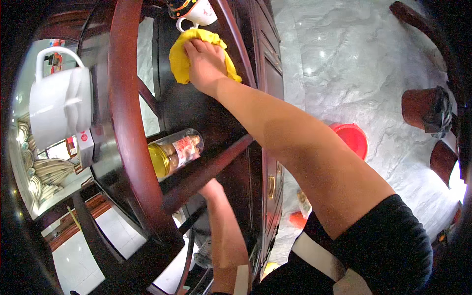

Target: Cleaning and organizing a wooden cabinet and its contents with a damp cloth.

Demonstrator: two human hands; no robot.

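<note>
A crumpled yellow cloth (180, 61) lies under my right hand (206, 62), which presses it onto the dark wooden shelf (191, 107). Just beyond the cloth is a white cup (202, 14) with a printed pattern, beside a black item with orange decoration (180, 8). A clear jar (176, 151) with a yellow lid and a label rests on the shelf nearer to me. My left hand (213, 188) is at the wooden crossbar (210, 171) close to the jar; its fingers are hidden, so what it touches cannot be told.
A curved reddish-brown wooden post (127, 92) edges the shelf. To the left are a large white mug-like vessel (62, 99) and a small white box (86, 147). On the marbled floor (332, 73) stand a red bucket (352, 140) and a brown bin (416, 110) with a black bag.
</note>
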